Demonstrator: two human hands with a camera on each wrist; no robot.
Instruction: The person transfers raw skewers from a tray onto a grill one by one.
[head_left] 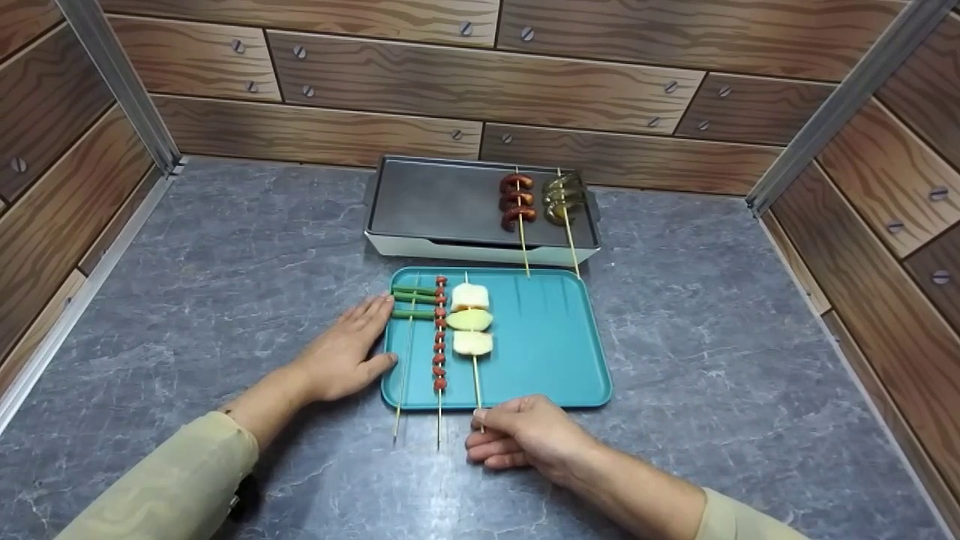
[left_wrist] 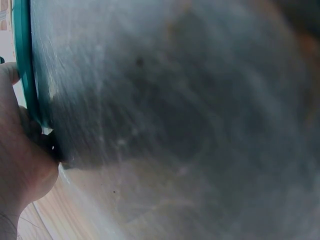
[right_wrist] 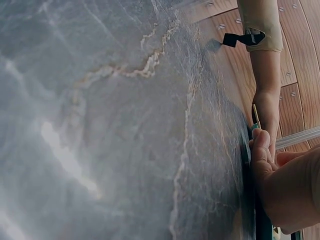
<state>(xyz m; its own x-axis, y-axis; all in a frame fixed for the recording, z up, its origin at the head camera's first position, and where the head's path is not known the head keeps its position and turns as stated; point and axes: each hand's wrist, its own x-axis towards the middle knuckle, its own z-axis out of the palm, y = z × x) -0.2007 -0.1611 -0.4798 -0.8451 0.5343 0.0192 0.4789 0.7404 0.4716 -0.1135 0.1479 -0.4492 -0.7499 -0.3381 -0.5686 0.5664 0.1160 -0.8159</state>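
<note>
My right hand (head_left: pixel 525 442) pinches the bare lower end of a skewer threaded with thick pale slices (head_left: pixel 472 343); these lie over the teal tray (head_left: pixel 551 337). At the tray's left edge my left hand (head_left: pixel 341 360) rests with its fingers extended, touching the rim. In the left wrist view that hand (left_wrist: pixel 20 150) is beside the tray rim (left_wrist: pixel 25 60). Left of the pale skewer lie a skewer of small red pieces (head_left: pixel 439 360) and one with long green pieces (head_left: pixel 412 315). The right wrist view shows the right hand (right_wrist: pixel 280 185) from the side.
Behind the tray stands a flat griddle (head_left: pixel 442 202) with a dark plate and pale base. On its right side lie a skewer of reddish-brown curled pieces (head_left: pixel 517 201) and one of greenish-grey pieces (head_left: pixel 562 199). Wood-patterned panels (head_left: pixel 375 67) enclose the grey marbled table (head_left: pixel 712 337).
</note>
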